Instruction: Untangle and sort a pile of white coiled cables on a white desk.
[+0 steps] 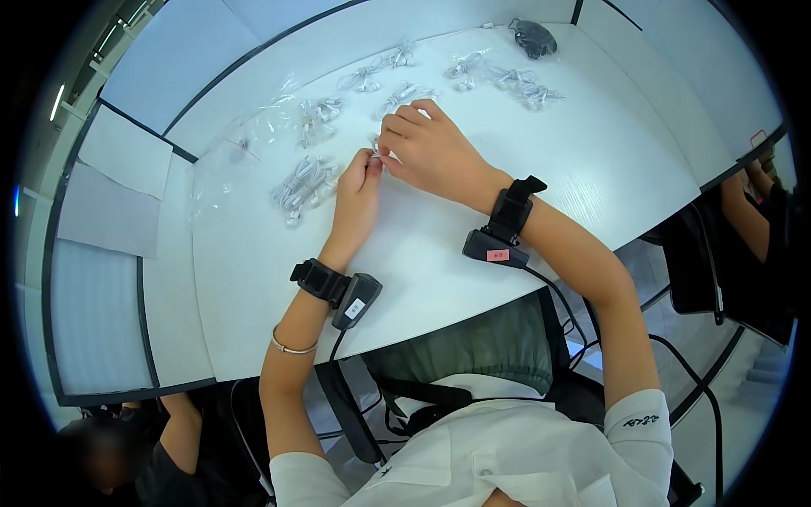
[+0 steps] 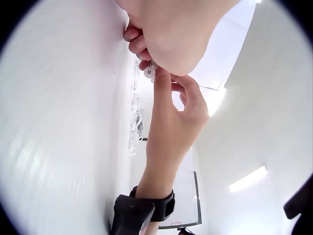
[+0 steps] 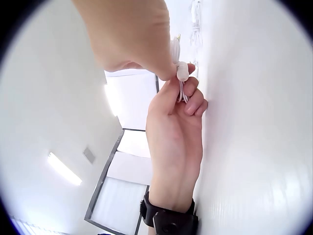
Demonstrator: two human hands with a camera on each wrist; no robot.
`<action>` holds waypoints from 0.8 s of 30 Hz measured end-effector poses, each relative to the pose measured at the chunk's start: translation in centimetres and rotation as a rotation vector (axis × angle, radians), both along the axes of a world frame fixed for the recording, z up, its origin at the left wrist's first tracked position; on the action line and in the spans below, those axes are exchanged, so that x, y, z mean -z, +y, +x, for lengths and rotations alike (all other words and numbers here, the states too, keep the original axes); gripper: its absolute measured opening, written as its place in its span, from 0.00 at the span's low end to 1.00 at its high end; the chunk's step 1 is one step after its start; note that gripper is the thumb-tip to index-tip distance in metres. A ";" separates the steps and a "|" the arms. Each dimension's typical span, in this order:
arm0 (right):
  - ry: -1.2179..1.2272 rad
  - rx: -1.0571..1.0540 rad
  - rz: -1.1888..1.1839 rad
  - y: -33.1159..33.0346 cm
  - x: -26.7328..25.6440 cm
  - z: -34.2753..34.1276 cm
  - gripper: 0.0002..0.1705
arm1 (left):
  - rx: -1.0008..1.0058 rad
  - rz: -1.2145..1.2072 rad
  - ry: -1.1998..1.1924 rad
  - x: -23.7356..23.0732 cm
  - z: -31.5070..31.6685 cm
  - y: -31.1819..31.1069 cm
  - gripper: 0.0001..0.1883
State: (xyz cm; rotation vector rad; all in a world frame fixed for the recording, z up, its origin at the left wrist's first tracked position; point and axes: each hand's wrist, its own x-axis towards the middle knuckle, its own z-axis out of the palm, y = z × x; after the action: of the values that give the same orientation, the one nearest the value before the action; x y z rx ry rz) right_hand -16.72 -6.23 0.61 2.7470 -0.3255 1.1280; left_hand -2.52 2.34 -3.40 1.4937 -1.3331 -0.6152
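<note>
Both hands meet above the white table, at a white wired earphone set. In the right wrist view its white earbud (image 3: 182,72) shows between the hands, with a folded white cable (image 3: 176,49) behind it. My left hand (image 1: 358,193) grips the cable, thin strands running into its curled fingers (image 3: 194,103). From the other side my right hand (image 1: 435,156) pinches the set, thumb and fingertips right beside the earbud. A round white end of the earphones (image 2: 149,72) peeks out at the fingertips in the left wrist view. Much of the set is hidden by the fingers.
Several bundled white earphones lie beyond the hands, including a large pile (image 1: 304,186) left of my left hand. Clear plastic bags (image 1: 241,152) lie at the far left. A dark bagged item (image 1: 534,39) sits at the back. Low partitions (image 1: 228,89) border the table.
</note>
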 end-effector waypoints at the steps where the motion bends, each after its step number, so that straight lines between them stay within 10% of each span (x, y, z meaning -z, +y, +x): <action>1: 0.004 0.010 -0.010 0.0 0.0 0.0 0.06 | -0.004 -0.007 -0.018 -0.1 -0.1 0.0 0.12; 24: -0.043 -0.178 0.015 -0.2 0.5 0.4 0.06 | 0.171 0.082 0.181 -0.6 0.1 0.4 0.12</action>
State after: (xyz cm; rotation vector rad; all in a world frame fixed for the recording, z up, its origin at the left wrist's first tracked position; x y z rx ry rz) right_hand -16.34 -6.41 0.08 2.8138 -0.0962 1.2324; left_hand -2.46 2.72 -2.77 1.3614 -1.3156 -0.9029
